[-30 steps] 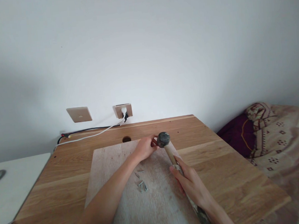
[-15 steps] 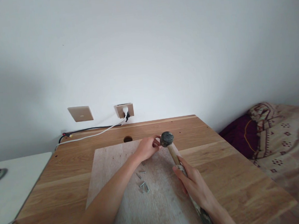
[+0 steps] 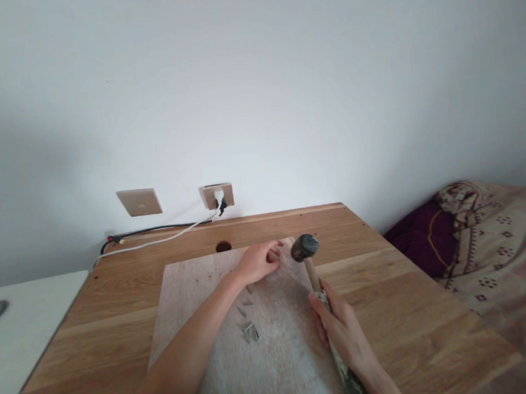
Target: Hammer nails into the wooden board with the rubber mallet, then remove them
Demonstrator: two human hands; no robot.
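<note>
My right hand (image 3: 341, 327) is wrapped round the wooden handle of a hammer (image 3: 305, 248), whose dark head hangs just right of my left hand. My left hand (image 3: 259, 261) rests near the far edge of a pale plywood board (image 3: 192, 287), fingers pinched together on something too small to make out. Several loose nails (image 3: 250, 328) lie on the board between my two forearms.
The board lies on a wooden desk (image 3: 389, 296) with a round cable hole (image 3: 223, 246). Wall sockets (image 3: 217, 196) and cables (image 3: 156, 234) run along the back edge. A white surface (image 3: 22, 319) adjoins on the left; a patterned blanket (image 3: 494, 245) lies at right.
The hammer head has swung to the right, away from my left hand's fingertips. My left hand has stayed in place on the board.
</note>
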